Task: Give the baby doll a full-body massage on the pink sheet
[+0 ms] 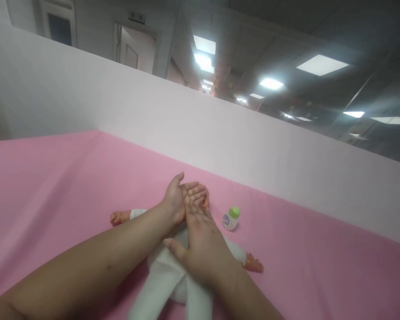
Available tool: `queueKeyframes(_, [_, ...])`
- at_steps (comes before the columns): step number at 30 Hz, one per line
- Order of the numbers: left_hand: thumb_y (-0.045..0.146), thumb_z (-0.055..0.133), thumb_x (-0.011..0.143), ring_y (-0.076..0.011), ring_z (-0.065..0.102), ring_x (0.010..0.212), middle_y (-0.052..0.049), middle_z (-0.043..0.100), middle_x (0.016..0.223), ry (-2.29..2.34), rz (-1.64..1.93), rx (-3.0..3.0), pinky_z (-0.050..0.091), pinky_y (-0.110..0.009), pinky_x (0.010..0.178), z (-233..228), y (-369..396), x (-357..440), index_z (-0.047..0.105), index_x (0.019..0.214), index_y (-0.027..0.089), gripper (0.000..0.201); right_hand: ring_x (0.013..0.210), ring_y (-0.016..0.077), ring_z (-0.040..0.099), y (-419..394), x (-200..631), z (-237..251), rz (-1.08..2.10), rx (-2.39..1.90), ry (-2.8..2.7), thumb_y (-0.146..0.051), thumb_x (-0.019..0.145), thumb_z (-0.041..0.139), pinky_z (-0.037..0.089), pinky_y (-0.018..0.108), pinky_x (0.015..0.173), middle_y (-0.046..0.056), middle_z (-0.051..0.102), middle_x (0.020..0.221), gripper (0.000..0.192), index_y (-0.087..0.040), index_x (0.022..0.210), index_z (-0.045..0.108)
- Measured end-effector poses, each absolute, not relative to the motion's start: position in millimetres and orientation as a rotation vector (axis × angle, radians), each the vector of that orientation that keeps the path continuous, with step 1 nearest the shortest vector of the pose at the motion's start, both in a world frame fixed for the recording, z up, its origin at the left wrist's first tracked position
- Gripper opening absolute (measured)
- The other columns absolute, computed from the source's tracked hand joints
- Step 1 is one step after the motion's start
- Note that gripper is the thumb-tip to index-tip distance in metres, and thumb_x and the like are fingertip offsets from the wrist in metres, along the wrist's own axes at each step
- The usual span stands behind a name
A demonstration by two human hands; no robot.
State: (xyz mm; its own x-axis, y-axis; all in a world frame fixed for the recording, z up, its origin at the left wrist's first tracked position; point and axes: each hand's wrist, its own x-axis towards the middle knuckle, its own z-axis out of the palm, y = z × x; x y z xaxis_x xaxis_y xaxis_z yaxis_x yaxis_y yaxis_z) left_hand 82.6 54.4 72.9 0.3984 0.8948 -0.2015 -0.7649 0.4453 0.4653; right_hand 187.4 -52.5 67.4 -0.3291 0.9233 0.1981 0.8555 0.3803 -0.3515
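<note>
White-clothed doll (166, 275) lies on the pink tabletop (53, 186) beneath both hands. Left hand (178, 200) is palm-up, fingers open; right hand (200, 246) fingers extended, rubbing that palm. Small green-capped bottle (231, 218) stands at 3 o'clock.

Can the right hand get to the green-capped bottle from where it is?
Probably yes. The right hand rests on the left palm above the doll; the bottle stands just beside it on bare pink cloth, nothing between.

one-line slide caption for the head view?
Left hand palm up, right hand fingers rubbing it, above a white-clothed doll; green-capped bottle beside.
</note>
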Motion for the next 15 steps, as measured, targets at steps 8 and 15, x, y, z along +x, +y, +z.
queueKeyframes(8, [0.054,0.044,0.099,-0.0274,0.075,0.085,-0.02,0.073,0.096,0.454,1.091,0.384,0.062,-0.038,0.076,82,47,80,0.066,0.11,0.006,0.054,0.155,0.0314,0.02,-69,182,86,0.423,-1.446,-2.291,-0.053,0.088,0.066,0.025,0.053,0.125,0.011,0.023,0.168,0.096,-0.017,0.163,0.019])
queueKeyframes(15, [0.036,0.062,0.091,-0.0234,0.068,0.082,-0.01,0.072,0.085,0.753,1.183,1.113,0.055,-0.033,0.082,50,20,52,0.073,0.084,0.016,0.024,0.153,0.0306,0.029,-83,224,55,0.37,-1.249,-2.413,-0.048,0.089,0.066,0.028,0.052,0.124,0.009,0.033,0.164,0.082,-0.021,0.159,0.033])
